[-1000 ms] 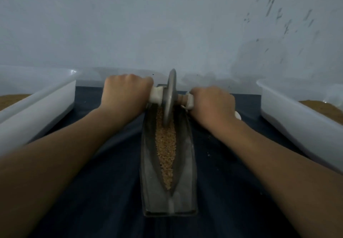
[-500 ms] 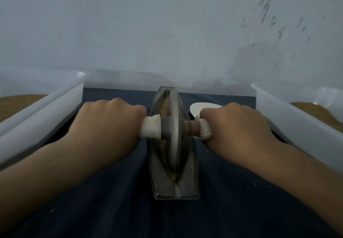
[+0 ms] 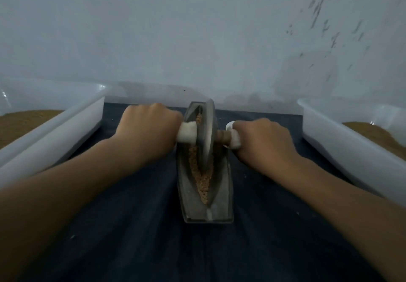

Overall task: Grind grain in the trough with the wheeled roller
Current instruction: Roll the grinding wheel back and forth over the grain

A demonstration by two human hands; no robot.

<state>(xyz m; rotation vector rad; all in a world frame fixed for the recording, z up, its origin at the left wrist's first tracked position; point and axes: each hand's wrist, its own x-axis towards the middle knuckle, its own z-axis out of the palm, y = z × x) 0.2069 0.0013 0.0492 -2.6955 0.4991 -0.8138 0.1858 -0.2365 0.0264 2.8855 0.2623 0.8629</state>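
From the head camera, the left hand (image 3: 149, 132) and right hand (image 3: 261, 143) each curl tightly around a white-wrapped handle end of the wheeled roller (image 3: 207, 136). Its disc stands upright in the far half of the grey trough (image 3: 222, 196) on the dark table (image 3: 136, 226). Grain (image 3: 203, 185) lies along the groove. A left tray (image 3: 66, 132) and a right tray (image 3: 342, 141) flank it.

Trough (image 3: 206, 207): dull grey metal. Grain (image 3: 203, 186): tan, speckled. Wheeled roller (image 3: 207, 136): grey disc, brown axle (image 3: 223, 137), white handle wraps (image 3: 186, 134). Cloth (image 3: 131, 226): dark navy, plain. Tubs (image 3: 55, 132): translucent white, brown meal (image 3: 22, 121) inside. Wall (image 3: 197, 29): pale blue-grey, dark flecks upper right.
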